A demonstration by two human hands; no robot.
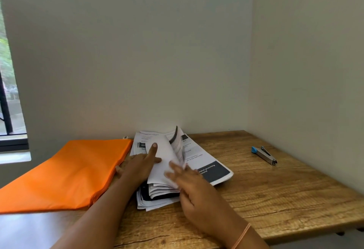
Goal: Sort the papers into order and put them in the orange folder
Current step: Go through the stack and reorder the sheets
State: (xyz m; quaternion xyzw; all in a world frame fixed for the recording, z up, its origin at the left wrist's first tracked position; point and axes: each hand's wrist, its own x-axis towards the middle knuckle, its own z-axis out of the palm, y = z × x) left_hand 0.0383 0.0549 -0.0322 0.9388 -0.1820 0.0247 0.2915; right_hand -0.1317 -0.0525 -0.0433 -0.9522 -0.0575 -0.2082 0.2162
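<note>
Right hand [189, 189], blurred, is pushing up a sheet's edge on the papers [208, 162] with fingers straight, probably leafing through to check the order. Left hand [137, 167] is lying spread on the papers' left half, forefinger out, likely pinning turned pages so they are not flopping back. Folder [69, 172] is lying flat just left of the papers, not yet filled. Stapler [265, 155] is sitting well right of the papers on the counter [275, 199].

— Where does the light come from?
— Soft daylight through the dark-framed window [9, 91] at left. The pale walls [137, 51] stay dim, and shadows are faint.
— Is it sharp?
— Mostly. The right hand [197, 195] and the lifted white printed sheets [167, 160] are motion-blurred, and straight lines bow near the edges.
</note>
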